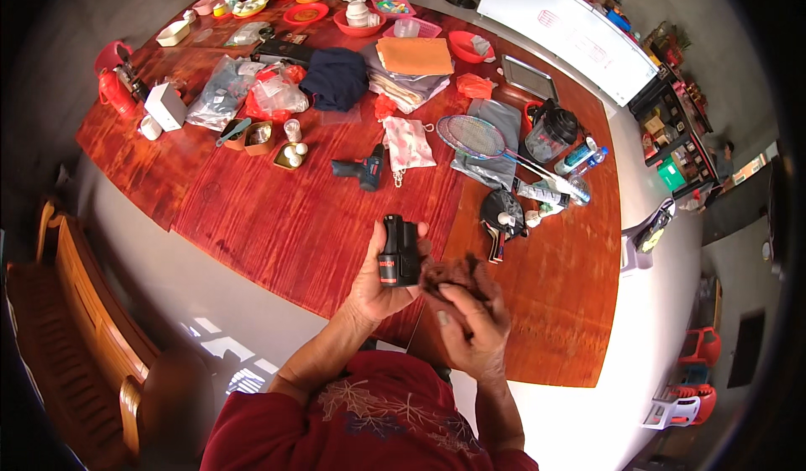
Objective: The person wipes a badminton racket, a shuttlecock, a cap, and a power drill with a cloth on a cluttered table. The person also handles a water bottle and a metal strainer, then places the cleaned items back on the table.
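Note:
My left hand (pixel 374 290) is closed around a black power tool battery (pixel 395 251), held upright over the near edge of the red wooden table. Bunched in my right hand (pixel 477 330) is a brown cloth (pixel 460 278), its left edge close against the battery's side; whether they touch I cannot tell. Beyond my hands a blue and black cordless drill (pixel 364 169) lies on its side on the tabletop. A white and red patterned pouch (pixel 410 143) lies just right of the drill.
Badminton rackets (pixel 472 135) and table tennis bats (pixel 502 215) lie to the right, near a dark blender jar (pixel 554 131). Folded cloths (pixel 411 72), plastic bags (pixel 275 91) and red bowls (pixel 358 23) fill the far side. A wooden bench (pixel 101 328) stands at left.

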The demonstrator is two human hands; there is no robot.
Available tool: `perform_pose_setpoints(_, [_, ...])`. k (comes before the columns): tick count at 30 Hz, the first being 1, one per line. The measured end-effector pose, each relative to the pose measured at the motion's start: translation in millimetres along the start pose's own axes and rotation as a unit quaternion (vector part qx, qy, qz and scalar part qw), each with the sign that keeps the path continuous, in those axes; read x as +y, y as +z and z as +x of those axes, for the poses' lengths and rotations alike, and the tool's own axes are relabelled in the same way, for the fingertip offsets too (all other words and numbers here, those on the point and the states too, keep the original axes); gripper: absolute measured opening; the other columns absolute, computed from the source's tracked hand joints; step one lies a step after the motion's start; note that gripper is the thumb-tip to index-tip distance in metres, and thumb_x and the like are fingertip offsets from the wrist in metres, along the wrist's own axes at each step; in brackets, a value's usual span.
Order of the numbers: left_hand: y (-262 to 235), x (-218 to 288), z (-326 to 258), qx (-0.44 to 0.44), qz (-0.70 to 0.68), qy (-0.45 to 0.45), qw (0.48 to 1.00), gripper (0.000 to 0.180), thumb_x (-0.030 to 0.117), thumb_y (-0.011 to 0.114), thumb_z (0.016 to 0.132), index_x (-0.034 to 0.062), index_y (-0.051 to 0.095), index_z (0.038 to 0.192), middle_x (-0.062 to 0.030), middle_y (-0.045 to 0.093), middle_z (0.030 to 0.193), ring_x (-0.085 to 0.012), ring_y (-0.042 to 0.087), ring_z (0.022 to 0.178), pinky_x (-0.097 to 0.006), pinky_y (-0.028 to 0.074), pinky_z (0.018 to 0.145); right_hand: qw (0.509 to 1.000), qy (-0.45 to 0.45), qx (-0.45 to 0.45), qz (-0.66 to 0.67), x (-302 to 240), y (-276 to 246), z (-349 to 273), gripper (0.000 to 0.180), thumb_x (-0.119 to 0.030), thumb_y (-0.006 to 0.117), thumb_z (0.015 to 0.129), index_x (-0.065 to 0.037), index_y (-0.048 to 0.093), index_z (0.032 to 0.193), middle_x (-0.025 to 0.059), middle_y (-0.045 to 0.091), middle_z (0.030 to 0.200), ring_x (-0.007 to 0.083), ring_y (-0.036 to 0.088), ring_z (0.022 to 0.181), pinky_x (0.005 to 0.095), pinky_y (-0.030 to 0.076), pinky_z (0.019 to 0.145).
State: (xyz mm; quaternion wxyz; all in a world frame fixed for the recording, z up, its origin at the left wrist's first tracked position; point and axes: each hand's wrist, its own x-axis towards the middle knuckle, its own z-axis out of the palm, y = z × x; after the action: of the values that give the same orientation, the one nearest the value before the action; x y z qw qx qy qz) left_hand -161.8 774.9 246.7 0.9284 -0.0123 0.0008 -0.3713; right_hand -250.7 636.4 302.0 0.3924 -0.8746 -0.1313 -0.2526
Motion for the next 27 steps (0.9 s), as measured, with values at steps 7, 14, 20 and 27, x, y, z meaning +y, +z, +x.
perform_pose_setpoints(7, [-10.5,-13.3,-18.2,0.016,0.018,-0.026,0.999,0.065,0.061,0.049,0.085,0.0112,0.049,0.127,-0.0084,0.055,0.122,-0.0235,0.052,0.113,-0.039,0.04,0.1,0.996,-0.053,0.021,-0.069,-7.5,36.5,8.2,0.028,-0.013,0.066,0.079,-0.011,0.066,0.107,0.0201,0.051,0.116,0.0302,0.058,0.091,0.038,0.051,0.073])
perform_pose_setpoints(14, [-23.0,-19.8,-16.9,0.093,0.122,0.026,0.988,0.069,0.062,0.051,0.084,0.01,0.046,0.13,-0.0078,0.052,0.128,-0.0235,0.049,0.118,-0.04,0.038,0.103,0.993,0.079,0.089,0.021,14.3,38.3,16.9,0.033,-0.007,0.061,0.082,-0.005,0.059,0.114,0.0185,0.051,0.108,0.0354,0.054,0.097,0.0415,0.046,0.08])
perform_pose_setpoints(20, [-48.2,-23.8,-10.5,0.143,0.024,-0.02,0.989,0.047,0.05,0.051,0.09,0.0117,0.054,0.116,-0.0065,0.06,0.11,-0.0193,0.059,0.097,-0.034,0.051,0.086,0.981,-0.061,-0.075,-0.171,3.5,39.8,-10.1,0.04,-0.012,0.062,0.081,-0.007,0.059,0.12,0.021,0.045,0.121,0.035,0.049,0.101,0.04,0.04,0.092])
perform_pose_setpoints(27, [-49.7,-48.3,10.3,0.235,0.174,0.078,0.953,0.036,0.042,0.052,0.092,0.0101,0.055,0.111,-0.0039,0.061,0.099,-0.0171,0.06,0.093,-0.034,0.053,0.084,0.992,0.109,0.018,-0.067,47.3,22.6,-13.6,0.03,0.003,0.056,0.082,0.0,0.06,0.112,0.0215,0.055,0.118,0.0323,0.058,0.104,0.0391,0.045,0.087])
